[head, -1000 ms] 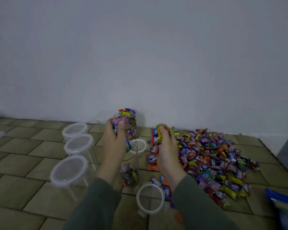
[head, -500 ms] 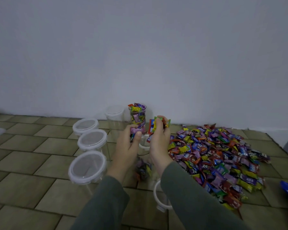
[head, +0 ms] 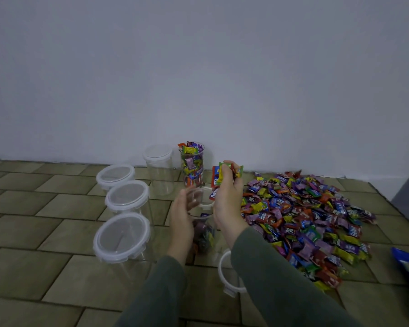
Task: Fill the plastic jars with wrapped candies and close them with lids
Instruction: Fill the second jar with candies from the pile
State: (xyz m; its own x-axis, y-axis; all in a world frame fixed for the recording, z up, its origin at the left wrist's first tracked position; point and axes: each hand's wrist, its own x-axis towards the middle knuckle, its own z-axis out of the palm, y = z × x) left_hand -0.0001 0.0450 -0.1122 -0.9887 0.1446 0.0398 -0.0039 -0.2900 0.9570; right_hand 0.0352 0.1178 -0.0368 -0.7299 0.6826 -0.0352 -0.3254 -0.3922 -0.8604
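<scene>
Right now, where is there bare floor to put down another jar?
Bare tiled floor lies left of the three lidded clear plastic jars, and more lies in front of them. It is crowded on the right, where the heap of colourful wrapped candies spreads, and in the middle around the hands.

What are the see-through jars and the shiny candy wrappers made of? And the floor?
The jars look like clear plastic: you see the floor through their walls. Their lids seem cloudy white plastic with clip tabs. The candy wrappers look like glossy printed plastic film, crinkled and catching light. The floor appears to be matte tile in olive-brown, with darker joint lines, though it might be patterned vinyl.
</scene>
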